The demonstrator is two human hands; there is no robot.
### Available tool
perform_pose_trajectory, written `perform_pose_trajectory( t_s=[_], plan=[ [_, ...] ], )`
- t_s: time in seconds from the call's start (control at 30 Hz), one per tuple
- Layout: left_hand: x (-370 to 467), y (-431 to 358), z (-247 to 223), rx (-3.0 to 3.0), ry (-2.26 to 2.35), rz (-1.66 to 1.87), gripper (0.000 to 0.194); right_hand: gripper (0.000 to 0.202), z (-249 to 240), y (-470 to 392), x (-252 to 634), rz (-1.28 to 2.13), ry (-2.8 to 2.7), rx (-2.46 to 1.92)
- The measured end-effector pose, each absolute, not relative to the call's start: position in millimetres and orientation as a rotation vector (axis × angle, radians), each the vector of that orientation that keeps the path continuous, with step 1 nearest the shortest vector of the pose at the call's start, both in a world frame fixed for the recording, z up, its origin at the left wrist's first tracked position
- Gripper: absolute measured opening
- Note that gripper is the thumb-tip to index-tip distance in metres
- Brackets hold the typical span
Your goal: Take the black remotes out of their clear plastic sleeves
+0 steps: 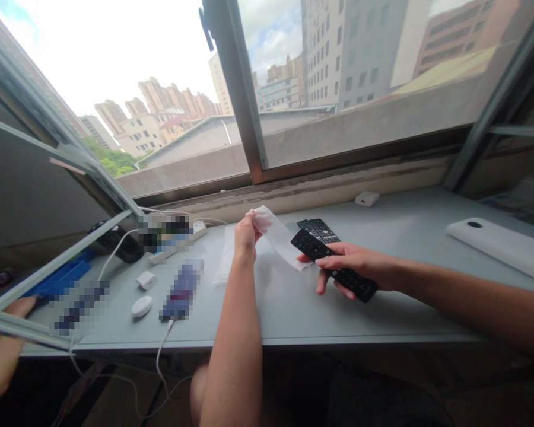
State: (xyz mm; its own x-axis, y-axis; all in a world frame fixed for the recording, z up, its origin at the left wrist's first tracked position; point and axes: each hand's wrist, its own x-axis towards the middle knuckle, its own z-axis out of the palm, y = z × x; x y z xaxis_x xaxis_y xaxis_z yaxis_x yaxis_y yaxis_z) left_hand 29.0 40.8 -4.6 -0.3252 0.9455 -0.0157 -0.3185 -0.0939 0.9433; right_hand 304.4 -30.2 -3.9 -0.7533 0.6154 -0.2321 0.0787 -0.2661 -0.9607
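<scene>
My left hand (247,234) pinches the top end of a translucent white plastic sleeve (278,237), which slants down to the right. In my right hand (345,267) is a black remote control (310,246), tilted, its buttons facing up. The remote's far end is close to the sleeve's lower end, where my right fingertips also are; whether they touch the sleeve I cannot tell. Behind the remote, other black remote controls (323,230) lie side by side on the grey desk (285,320). More clear plastic sleeves (225,264) lie flat to the left of my left hand.
A phone (181,290) with a cable, a white charger (146,280), a round white case (142,306) and a power strip (178,243) occupy the left. At right lie a long white device (501,246) and a small white box (367,198). Another person's arm (4,356) reaches in at far left.
</scene>
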Motion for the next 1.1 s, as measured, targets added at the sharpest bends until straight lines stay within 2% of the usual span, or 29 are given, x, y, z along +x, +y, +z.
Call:
perform_pose_trajectory(
  t_s=[0.23,0.43,0.63,0.77,0.83,1.0,1.1],
  plan=[
    [36,34,-12,1.122,1.082,1.296,0.040,0.064,-3,-32,303,2.030,-1.604,-0.830],
    [33,42,-17,1.027,1.133,1.463,0.037,0.063,-1,-36,302,2.086,-1.678,-0.779],
    [24,49,-15,0.955,1.229,1.716,0.062,0.047,-3,-36,300,2.189,-1.606,-0.663],
    [15,43,-8,1.131,1.445,1.784,0.082,0.059,-8,-30,302,2.374,-1.433,-0.633],
    [13,34,0,1.328,1.630,1.834,0.080,0.066,-8,-28,303,2.425,-1.361,-0.632],
    [11,7,22,1.644,1.935,1.945,0.065,0.057,-5,-26,304,2.359,-1.282,-0.670],
    [3,1,25,1.691,2.143,1.822,0.062,0.056,-5,-27,303,2.355,-1.266,-0.673]
  ],
)
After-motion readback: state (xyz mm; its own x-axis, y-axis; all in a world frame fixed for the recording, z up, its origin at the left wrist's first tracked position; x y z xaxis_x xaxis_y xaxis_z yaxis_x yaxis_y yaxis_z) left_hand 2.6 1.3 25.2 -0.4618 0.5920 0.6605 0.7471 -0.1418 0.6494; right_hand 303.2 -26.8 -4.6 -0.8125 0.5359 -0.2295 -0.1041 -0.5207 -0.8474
